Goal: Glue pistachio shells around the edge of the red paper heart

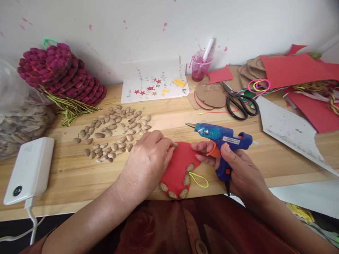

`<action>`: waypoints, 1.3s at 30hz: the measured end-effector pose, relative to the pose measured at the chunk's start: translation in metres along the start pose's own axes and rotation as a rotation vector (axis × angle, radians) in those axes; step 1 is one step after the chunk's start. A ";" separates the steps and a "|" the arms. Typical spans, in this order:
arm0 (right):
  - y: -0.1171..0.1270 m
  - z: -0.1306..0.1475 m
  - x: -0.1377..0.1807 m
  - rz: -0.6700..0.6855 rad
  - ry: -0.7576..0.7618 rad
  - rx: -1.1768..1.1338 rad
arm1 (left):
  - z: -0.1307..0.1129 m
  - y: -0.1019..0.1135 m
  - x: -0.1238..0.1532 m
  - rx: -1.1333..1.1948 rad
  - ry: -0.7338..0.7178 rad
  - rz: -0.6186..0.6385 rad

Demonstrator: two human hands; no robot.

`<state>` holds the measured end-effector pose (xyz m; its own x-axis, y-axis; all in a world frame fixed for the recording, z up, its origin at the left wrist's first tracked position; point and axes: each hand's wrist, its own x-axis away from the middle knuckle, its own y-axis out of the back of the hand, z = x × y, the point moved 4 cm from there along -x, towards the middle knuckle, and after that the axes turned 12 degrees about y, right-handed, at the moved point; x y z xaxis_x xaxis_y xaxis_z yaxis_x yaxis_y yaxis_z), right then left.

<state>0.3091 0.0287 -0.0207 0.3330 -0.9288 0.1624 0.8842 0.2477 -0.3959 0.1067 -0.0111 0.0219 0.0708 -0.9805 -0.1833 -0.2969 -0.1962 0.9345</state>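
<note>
My left hand (148, 157) rests on a red heart-shaped card (178, 170) at the table's front edge, its fingertips pressing a seed (175, 145) at the card's top rim. Several seeds are stuck along the card's lower right edge, beside a yellow-green cord loop (199, 179). My right hand (235, 169) grips a blue hot glue gun (222, 139), index finger on the orange trigger, nozzle pointing left above the card.
Loose seeds (113, 135) lie spread left of centre. A white power bank (29, 169) sits at the front left, a stack of purple-red decorated pieces (60, 72) behind it. Scissors (239, 100), brown card cut-outs, red paper (293, 68) and a pink cup (200, 65) fill the back right.
</note>
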 end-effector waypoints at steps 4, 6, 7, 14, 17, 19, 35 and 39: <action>-0.001 0.001 0.000 0.000 0.001 -0.001 | 0.000 -0.001 -0.001 -0.016 0.011 0.015; -0.001 0.001 0.000 -0.008 0.005 -0.008 | 0.000 -0.001 -0.001 -0.021 0.013 0.013; -0.001 0.001 0.000 -0.011 0.006 -0.012 | 0.000 -0.002 -0.001 -0.024 0.014 0.013; -0.001 0.001 0.000 0.012 0.033 -0.035 | 0.000 -0.003 -0.003 -0.041 0.028 0.039; 0.000 0.000 0.000 0.023 0.052 -0.046 | -0.001 -0.003 -0.003 -0.042 0.040 0.059; 0.002 -0.002 0.000 0.036 0.065 -0.043 | -0.001 -0.003 -0.003 -0.032 0.050 0.074; 0.003 -0.002 0.001 0.038 0.071 -0.037 | 0.013 0.013 -0.007 0.165 0.102 -0.011; 0.001 -0.002 0.001 0.024 0.051 -0.052 | 0.006 0.005 -0.005 0.187 0.076 -0.010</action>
<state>0.3098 0.0277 -0.0228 0.3353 -0.9361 0.1064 0.8575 0.2565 -0.4460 0.0989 -0.0074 0.0259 0.1447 -0.9761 -0.1622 -0.4666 -0.2118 0.8587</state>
